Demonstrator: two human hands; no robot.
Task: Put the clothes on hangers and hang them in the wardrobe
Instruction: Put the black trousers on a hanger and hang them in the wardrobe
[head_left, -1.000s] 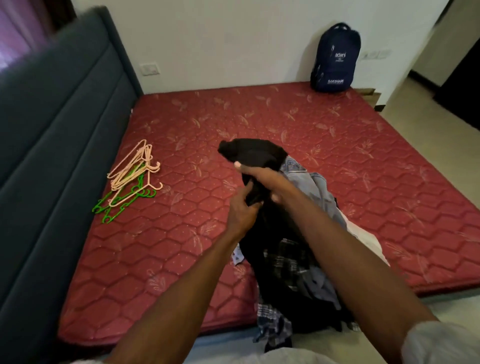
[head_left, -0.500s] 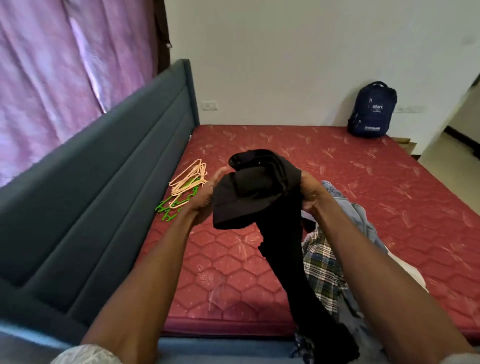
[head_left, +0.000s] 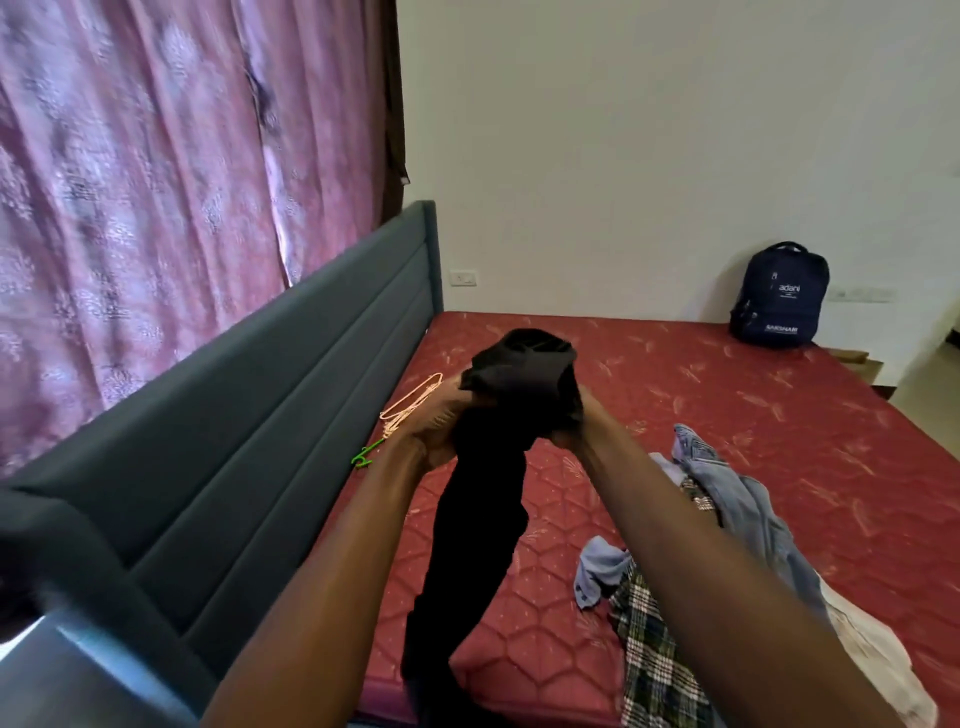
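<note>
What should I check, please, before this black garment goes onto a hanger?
1. Grip: left hand and right hand both grip the black garment at its top: ok.
2. Garment clear of the clothes pile: it hangs free beside it: ok.
3. Garment spread for a hanger: bunched at the top: not ok.
4. Hangers within reach: on the mattress just beyond the left hand: ok.
5. A hand free to take a hanger: both occupied: not ok.
6. Wardrobe: out of view: cannot tell.
</note>
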